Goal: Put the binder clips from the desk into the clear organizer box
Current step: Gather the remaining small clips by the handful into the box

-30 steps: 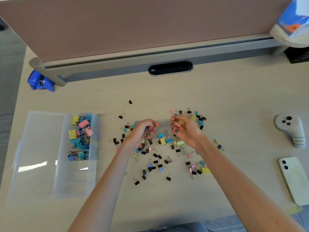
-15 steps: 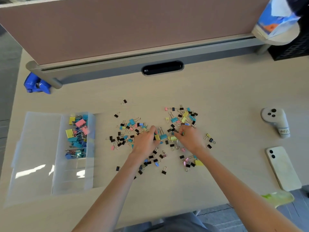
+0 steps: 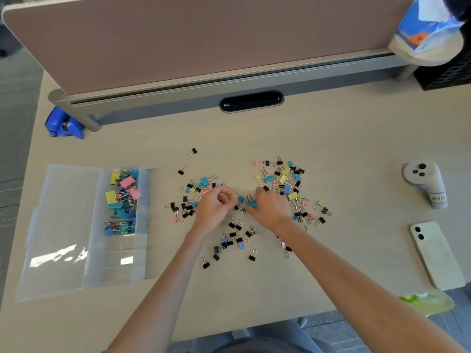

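Observation:
Several small binder clips in black, blue, pink and yellow lie scattered over the middle of the desk. The clear organizer box lies at the left with its lid folded open. Its far compartment holds a heap of larger coloured clips. My left hand is down in the pile, fingers curled around some clips. My right hand is beside it and pinches a teal clip on the desk.
A white controller and a phone lie at the right. A blue object sits at the back left under the partition. A cable slot is behind the pile. A green item lies at the desk's front right edge.
Both hands have come down from just above the pile onto the desk among the clips. My right hand now pinches a teal clip. The view has shifted slightly.

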A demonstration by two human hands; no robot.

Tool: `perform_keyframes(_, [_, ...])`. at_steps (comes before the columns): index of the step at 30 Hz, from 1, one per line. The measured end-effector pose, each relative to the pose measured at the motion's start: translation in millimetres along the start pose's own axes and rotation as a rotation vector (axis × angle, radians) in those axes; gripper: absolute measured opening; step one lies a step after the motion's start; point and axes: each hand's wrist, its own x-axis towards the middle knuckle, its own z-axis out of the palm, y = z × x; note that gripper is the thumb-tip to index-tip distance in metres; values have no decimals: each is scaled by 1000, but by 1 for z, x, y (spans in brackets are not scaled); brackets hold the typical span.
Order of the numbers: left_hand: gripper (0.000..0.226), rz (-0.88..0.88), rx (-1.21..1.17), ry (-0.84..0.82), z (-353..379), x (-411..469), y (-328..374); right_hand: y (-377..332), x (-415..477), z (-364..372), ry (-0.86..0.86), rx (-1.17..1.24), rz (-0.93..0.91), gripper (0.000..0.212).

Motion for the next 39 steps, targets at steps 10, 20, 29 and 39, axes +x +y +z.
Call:
perform_keyframes(10, [18,-391,-974,-216,-14,-1,19,5,7,-1,-31,505,201,28])
perform_keyframes(20, [23,-332,-474,-224,-4,9,28,31,-8,-17,-281,1495,252,20])
perform_keyframes(29, [48,-71,741,-38,13,23,27,37,-16,-8,-239,1429,295,10])
perform_keyframes(39, [50,-203,824,-74,24,32,46,37,-18,-9,-238,1355,345,11])
